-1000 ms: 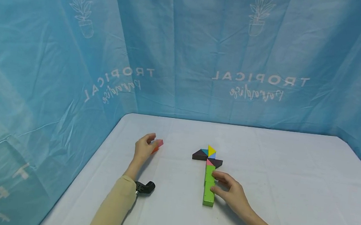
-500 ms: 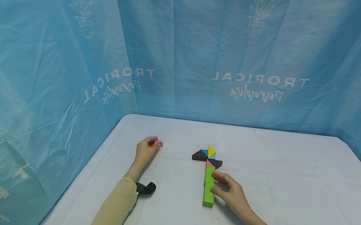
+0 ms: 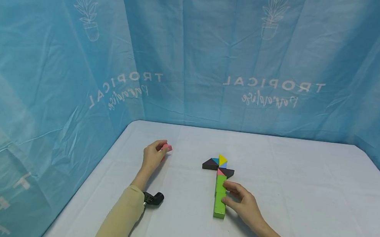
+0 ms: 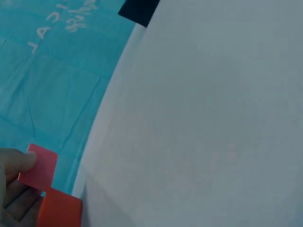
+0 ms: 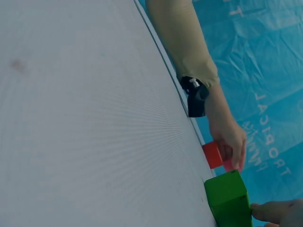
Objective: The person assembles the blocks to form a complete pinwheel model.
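Observation:
My left hand pinches a pink block between thumb and fingers at the far left of the table; the left wrist view shows the thumb flat on the pink block. Just below it stands an orange-red block, mostly hidden by the hand in the head view. My right hand rests thumb and index fingertips against the right side of two green blocks laid end to end. Beyond them lie a small pink triangle, two black blocks, and yellow, teal and blue triangles.
A white cloth covers the table. Blue printed curtains enclose its back and sides. A black wrist-worn camera juts out from the left sleeve, low over the cloth.
My left fingers have closed on the pink block, and it has shifted slightly, then risen a little over the last half second. The right hand and the green blocks stay where they were.

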Motion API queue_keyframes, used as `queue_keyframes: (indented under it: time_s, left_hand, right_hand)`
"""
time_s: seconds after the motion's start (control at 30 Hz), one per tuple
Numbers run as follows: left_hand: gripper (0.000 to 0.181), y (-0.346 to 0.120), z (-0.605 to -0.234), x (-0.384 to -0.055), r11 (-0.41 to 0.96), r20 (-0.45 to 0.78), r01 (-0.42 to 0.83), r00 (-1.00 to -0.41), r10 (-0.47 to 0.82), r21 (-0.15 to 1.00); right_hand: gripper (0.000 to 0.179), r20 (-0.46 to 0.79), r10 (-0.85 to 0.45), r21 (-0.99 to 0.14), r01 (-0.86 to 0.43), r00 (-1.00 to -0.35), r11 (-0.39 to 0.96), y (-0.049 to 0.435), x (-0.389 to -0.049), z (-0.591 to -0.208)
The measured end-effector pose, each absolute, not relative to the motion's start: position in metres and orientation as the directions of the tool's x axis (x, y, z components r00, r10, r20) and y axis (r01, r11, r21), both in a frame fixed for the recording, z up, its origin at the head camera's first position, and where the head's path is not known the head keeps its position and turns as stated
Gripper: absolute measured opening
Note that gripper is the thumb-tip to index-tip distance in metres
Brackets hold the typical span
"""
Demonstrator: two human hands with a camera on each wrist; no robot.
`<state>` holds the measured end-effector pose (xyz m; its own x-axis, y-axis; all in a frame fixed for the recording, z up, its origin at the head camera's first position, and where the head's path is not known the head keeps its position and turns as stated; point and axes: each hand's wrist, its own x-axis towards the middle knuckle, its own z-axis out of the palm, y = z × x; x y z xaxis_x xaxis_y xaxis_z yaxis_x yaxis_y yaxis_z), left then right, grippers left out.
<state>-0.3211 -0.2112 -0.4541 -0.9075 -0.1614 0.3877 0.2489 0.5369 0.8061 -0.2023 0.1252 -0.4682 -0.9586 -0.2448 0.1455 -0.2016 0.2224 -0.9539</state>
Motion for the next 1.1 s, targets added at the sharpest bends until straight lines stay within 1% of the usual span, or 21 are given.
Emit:
queue_keyframes:
  time_s: [0.3, 0.6, 0.8, 1.0, 1.1]
  left_hand:
    - [0.028, -0.187, -0.436, -0.314, 0.467, 0.4, 0.312, -0.911, -0.1, 0.827]
    - [0.03, -0.15, -0.428, -0.304, 0.417, 0.405, 0.374, -0.914, 0.016, 0.828]
    - [0.028, -0.124, -0.43, -0.3, 0.432, 0.39, 0.391, -0.916, 0.095, 0.813]
    - [0.028, -0.104, -0.432, -0.292, 0.456, 0.439, 0.465, -0.882, 0.17, 0.759]
    - [0.03, -0.098, -0.436, -0.287, 0.48, 0.437, 0.477, -0.877, 0.201, 0.737]
  right_hand:
    - [0.047, 0.149, -0.244, -0.953, -0.205, -0.958, 0.222, 0.126, -0.202, -0.469]
    - [0.048, 0.153, -0.247, -0.951, -0.21, -0.957, 0.225, 0.125, -0.202, -0.47]
    - [0.048, 0.149, -0.248, -0.954, -0.205, -0.957, 0.218, 0.126, -0.202, -0.469]
    - [0.047, 0.155, -0.25, -0.952, -0.212, -0.956, 0.222, 0.125, -0.203, -0.47]
    - [0.047, 0.155, -0.253, -0.951, -0.213, -0.955, 0.224, 0.125, -0.203, -0.47]
